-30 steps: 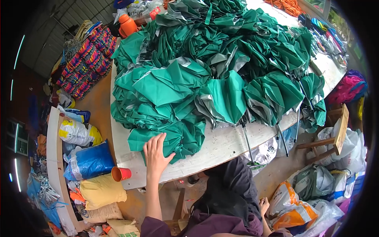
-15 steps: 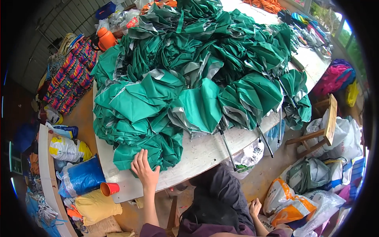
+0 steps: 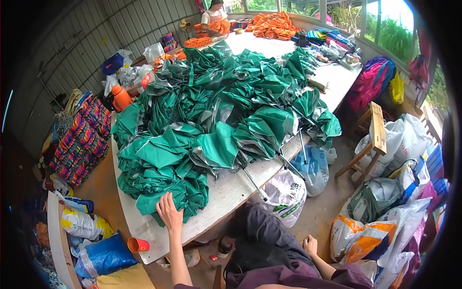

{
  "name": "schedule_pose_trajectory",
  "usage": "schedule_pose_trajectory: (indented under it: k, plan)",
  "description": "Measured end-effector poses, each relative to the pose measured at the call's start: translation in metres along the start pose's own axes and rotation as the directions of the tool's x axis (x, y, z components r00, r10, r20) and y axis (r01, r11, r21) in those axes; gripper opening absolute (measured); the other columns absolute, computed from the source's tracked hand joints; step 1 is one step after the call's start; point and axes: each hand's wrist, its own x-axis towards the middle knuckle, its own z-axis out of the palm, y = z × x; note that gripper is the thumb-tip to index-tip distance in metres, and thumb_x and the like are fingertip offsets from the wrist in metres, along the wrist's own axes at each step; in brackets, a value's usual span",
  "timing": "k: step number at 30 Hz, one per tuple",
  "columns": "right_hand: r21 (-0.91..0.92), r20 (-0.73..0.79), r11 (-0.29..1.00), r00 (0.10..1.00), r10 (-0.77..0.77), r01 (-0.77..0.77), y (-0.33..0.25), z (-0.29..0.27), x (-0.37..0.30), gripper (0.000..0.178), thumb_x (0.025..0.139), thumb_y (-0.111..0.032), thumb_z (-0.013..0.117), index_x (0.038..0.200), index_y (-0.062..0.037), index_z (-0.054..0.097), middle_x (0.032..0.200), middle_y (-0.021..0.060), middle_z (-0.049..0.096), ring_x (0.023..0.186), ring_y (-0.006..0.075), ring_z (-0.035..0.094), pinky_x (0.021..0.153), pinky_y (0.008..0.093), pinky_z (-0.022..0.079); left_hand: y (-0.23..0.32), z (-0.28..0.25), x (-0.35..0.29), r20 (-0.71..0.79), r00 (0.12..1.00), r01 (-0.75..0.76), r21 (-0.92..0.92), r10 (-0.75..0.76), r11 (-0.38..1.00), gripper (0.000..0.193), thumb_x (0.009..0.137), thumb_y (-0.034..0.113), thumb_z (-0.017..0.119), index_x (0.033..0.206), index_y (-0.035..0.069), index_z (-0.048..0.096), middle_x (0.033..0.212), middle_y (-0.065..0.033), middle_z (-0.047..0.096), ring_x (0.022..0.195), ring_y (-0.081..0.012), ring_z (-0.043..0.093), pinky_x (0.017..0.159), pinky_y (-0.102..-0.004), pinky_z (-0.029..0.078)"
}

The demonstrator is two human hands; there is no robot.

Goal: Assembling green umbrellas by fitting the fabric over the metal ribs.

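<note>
My left hand [image 3: 169, 212] lies with fingers stretched on the near left bundle of a heap of green folding umbrellas [image 3: 216, 147]. It presses lightly on the cloth and grips nothing that I can see. The umbrellas are half folded, with silvery undersides, and several metal shafts [image 3: 254, 183] stick out toward the table's near edge. My right hand [image 3: 310, 245] rests beside my right thigh, its fingers curled in. What it holds, if anything, is hidden.
The white table [image 3: 231, 185] carries the heap; a red cup [image 3: 138, 244] sits at its near left corner. An orange flask [image 3: 121, 98] stands at the left edge. Stuffed bags [image 3: 363, 238] and a wooden stool [image 3: 378, 129] are at right. Another person [image 3: 215, 19] handles orange cloth at the far end.
The view has tipped up, bringing the table's far end, the windows and another person into sight. My left hand stays on the same green bundle; my right hand stays by my thigh.
</note>
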Motion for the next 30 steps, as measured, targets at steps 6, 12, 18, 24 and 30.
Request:
schedule_pose_trajectory:
  k: [6,12,18,24,30]
  plan:
    - [0.032,0.071,0.998,0.996,0.052,-0.054,0.004,0.001,-0.002,0.02,0.081,-0.021,0.057,0.083,-0.0005,0.061,0.082,0.0248,0.065,0.081,0.0441,0.063,0.075,0.0515,0.05,-0.004,0.003,0.005,0.075,0.992,-0.108,0.107,0.1,0.988,0.074,0.057,0.012,0.086,0.122,0.006,0.052,0.126,-0.0076,0.057,0.123,-0.0244,0.049,0.109,-0.043,0.032]
    - [0.054,0.055,0.995,0.995,0.081,-0.084,-0.012,-0.006,-0.002,0.022,0.081,-0.019,0.056,0.083,0.0002,0.066,0.083,0.0257,0.066,0.082,0.0444,0.064,0.077,0.0512,0.051,-0.034,0.011,-0.002,0.015,0.982,-0.187,0.202,0.187,0.961,0.067,0.062,0.009,0.082,0.122,0.005,0.052,0.124,-0.0096,0.056,0.122,-0.0264,0.05,0.109,-0.0444,0.032]
    - [0.025,0.075,0.995,0.992,0.099,-0.101,0.001,0.001,0.0,0.024,0.082,-0.023,0.056,0.085,0.0001,0.062,0.086,0.0282,0.065,0.086,0.0464,0.062,0.08,0.0537,0.049,-0.044,-0.018,0.007,-0.146,0.982,-0.103,0.095,0.116,0.99,0.054,0.069,0.005,0.075,0.118,0.002,0.053,0.119,-0.012,0.059,0.117,-0.0285,0.053,0.107,-0.0452,0.034]
    - [0.034,0.103,0.994,0.989,0.103,-0.107,-0.004,-0.002,0.0,0.026,0.082,-0.025,0.057,0.086,0.0004,0.06,0.089,0.0297,0.064,0.088,0.0477,0.061,0.081,0.0553,0.048,-0.051,-0.045,0.017,-0.235,0.972,0.014,0.003,-0.013,1.0,0.043,0.077,0.007,0.069,0.117,0.0,0.053,0.115,-0.0152,0.059,0.115,-0.031,0.054,0.106,-0.0465,0.034]
    - [0.034,0.087,0.995,0.992,0.088,-0.091,-0.002,0.0,0.0,0.027,0.082,-0.025,0.057,0.089,0.0002,0.062,0.09,0.0298,0.064,0.089,0.0478,0.061,0.081,0.0549,0.049,-0.049,-0.061,0.028,-0.337,0.934,0.085,-0.1,-0.114,0.991,0.037,0.086,0.01,0.065,0.119,-0.003,0.054,0.113,-0.021,0.059,0.112,-0.0361,0.053,0.106,-0.0468,0.034]
